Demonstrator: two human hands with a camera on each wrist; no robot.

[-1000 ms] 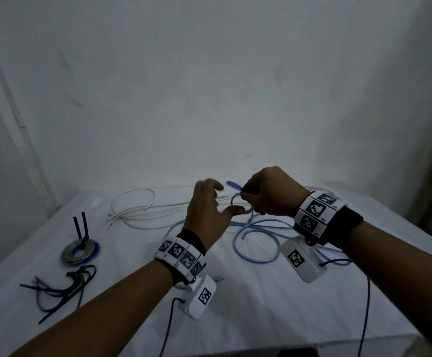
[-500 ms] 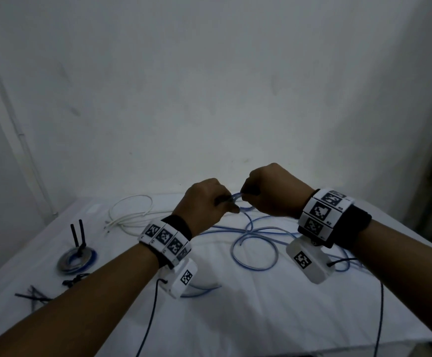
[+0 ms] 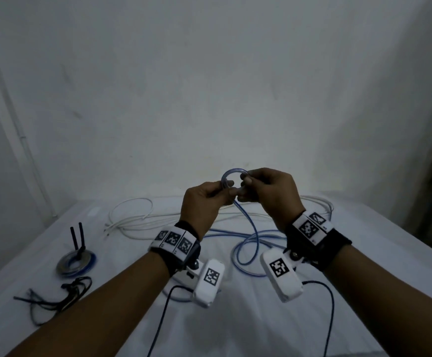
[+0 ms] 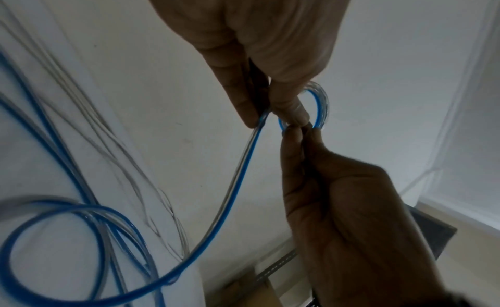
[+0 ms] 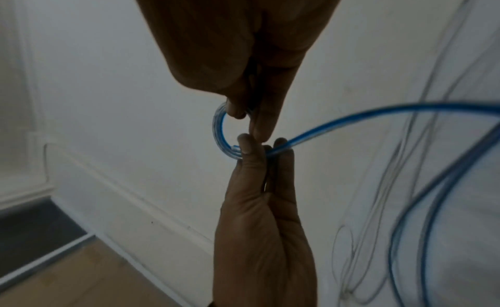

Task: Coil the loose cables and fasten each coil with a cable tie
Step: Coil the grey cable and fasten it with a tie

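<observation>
One small loop of the blue cable (image 3: pixel 231 176) is held up above the table (image 3: pixel 364 292), pinched between both hands. The left hand (image 3: pixel 204 202) clamps thumb and fingers on the loop's lower side, the right hand (image 3: pixel 269 194) on its upper side (fingertips nearly meeting). Its loose length trails down onto the cloth, beside the white cable (image 3: pixel 132 217). A finished coil (image 3: pixel 77 261) and black cable ties (image 3: pixel 55 297) lie far left.
</observation>
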